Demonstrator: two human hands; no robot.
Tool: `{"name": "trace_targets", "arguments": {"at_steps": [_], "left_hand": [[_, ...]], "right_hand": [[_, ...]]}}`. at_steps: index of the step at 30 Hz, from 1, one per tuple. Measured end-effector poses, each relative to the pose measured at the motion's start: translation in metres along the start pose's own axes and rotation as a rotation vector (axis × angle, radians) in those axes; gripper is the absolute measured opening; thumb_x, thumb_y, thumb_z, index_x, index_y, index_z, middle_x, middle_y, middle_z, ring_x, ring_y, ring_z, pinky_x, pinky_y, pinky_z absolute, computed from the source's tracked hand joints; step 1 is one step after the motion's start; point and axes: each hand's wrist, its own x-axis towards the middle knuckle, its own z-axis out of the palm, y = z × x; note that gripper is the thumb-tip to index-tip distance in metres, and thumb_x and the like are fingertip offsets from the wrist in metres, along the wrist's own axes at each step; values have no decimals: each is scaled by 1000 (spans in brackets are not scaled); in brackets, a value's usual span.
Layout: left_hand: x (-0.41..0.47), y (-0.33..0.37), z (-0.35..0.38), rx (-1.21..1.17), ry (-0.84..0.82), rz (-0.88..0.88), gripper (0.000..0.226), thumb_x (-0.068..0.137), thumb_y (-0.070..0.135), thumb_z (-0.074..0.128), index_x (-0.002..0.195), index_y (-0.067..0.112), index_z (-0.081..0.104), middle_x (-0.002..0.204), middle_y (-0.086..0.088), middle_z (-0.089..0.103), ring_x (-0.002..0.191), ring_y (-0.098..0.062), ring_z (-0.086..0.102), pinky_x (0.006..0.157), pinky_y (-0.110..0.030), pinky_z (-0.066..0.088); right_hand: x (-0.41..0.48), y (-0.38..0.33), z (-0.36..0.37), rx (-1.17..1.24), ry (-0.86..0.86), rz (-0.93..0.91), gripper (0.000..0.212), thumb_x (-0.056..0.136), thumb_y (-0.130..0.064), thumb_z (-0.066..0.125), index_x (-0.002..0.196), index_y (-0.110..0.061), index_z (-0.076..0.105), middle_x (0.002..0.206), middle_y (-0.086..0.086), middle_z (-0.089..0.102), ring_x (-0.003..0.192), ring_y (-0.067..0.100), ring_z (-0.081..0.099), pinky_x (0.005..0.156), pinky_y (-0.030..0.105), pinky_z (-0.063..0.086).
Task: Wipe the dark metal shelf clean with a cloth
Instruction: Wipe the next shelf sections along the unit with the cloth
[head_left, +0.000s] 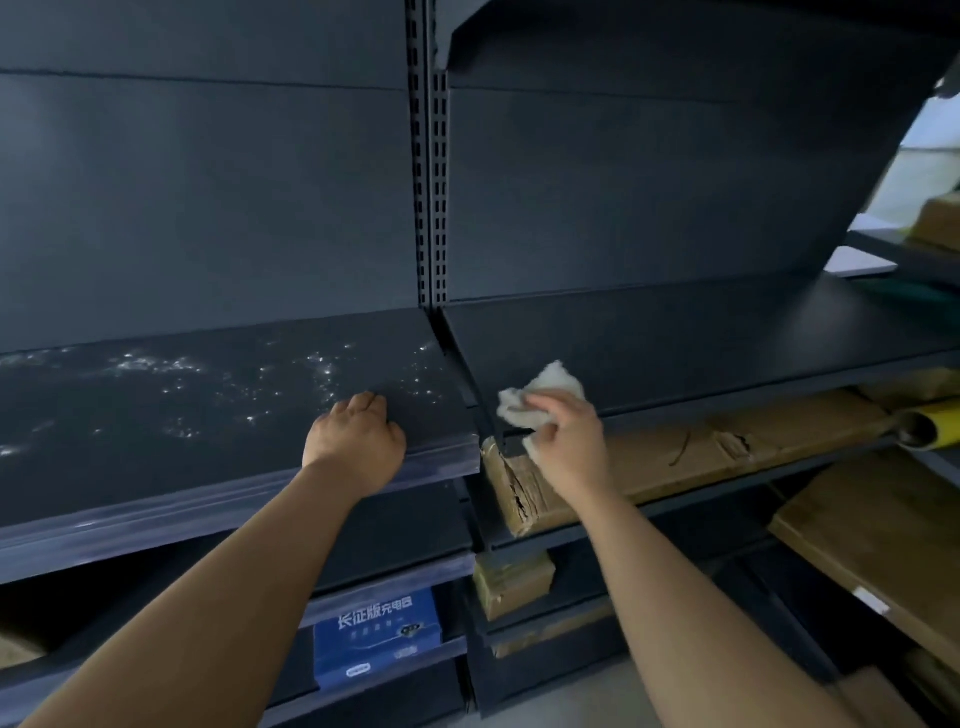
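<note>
White cloth (540, 395) in right hand (569, 441) at shelf (675, 343) edge — cardboard boxes (675, 457) below.

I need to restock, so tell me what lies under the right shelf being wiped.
Under the right shelf, a long brown cardboard box lies on the next level, with a yellow roll at its right end. The right hand with the cloth covers part of the box.
</note>
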Motion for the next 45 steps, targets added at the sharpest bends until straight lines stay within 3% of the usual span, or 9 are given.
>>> {"name": "trace_targets", "arguments": {"at_steps": [3,7,9,12,18,29,38,42,45], "left_hand": [[-3,-4,-3,-11,-13,31,48,96,26,29,139,10,38,150,-4,35,135,-25,34,109,-36,29],[-4,-8,-4,12,-32,66,51,96,30,29,144,11,33,154,-3,30,138,-24,31,111,-35,27],[-2,-10,-7,41,-36,74,49,95,32,32,139,11,39,149,-4,37,133,-25,37,108,-35,31],[7,-9,-17,110,-72,72,48,92,37,38,131,12,49,137,-4,48,123,-25,45,102,-35,36],[22,5,-17,129,-37,75,47,91,38,39,129,14,52,131,-3,50,120,-24,45,102,-36,35],[39,45,-3,53,40,142,43,95,34,35,129,14,52,134,-1,51,123,-22,45,104,-36,35],[75,153,14,37,54,175,45,94,36,36,131,14,50,136,-2,49,125,-24,43,105,-37,34],[97,216,30,23,6,121,46,95,38,35,131,14,50,136,-3,49,126,-24,43,104,-37,35],[111,249,40,9,11,63,47,94,40,35,130,14,50,135,-3,49,124,-25,44,103,-38,35]], "right_hand": [[-12,-37,14,136,-104,-18,43,87,3,42,113,-22,67,118,-9,63,109,5,54,100,15,41],[7,-35,-6,504,-181,195,28,93,-12,50,110,-26,68,101,5,67,60,5,60,50,15,48],[31,-14,-13,436,-40,151,26,91,-19,51,105,-33,67,113,13,62,69,11,59,55,21,50],[73,22,-25,172,67,167,40,89,-13,44,123,-28,59,134,8,44,112,25,55,96,42,49],[105,38,10,-556,-315,146,51,92,-43,28,141,-27,31,151,5,28,138,30,25,110,45,28],[91,8,-6,359,-132,53,43,89,6,37,115,-12,67,122,5,54,98,13,55,70,1,46],[113,117,-74,-242,-198,-167,30,91,-14,52,114,-19,70,143,6,44,124,28,45,108,35,36],[127,152,-99,-190,-171,-136,41,88,-45,46,101,-20,76,135,4,54,115,24,53,100,37,43],[150,208,-139,-216,-130,-43,32,89,-36,55,102,-15,75,124,2,59,106,24,58,90,35,48]]}}
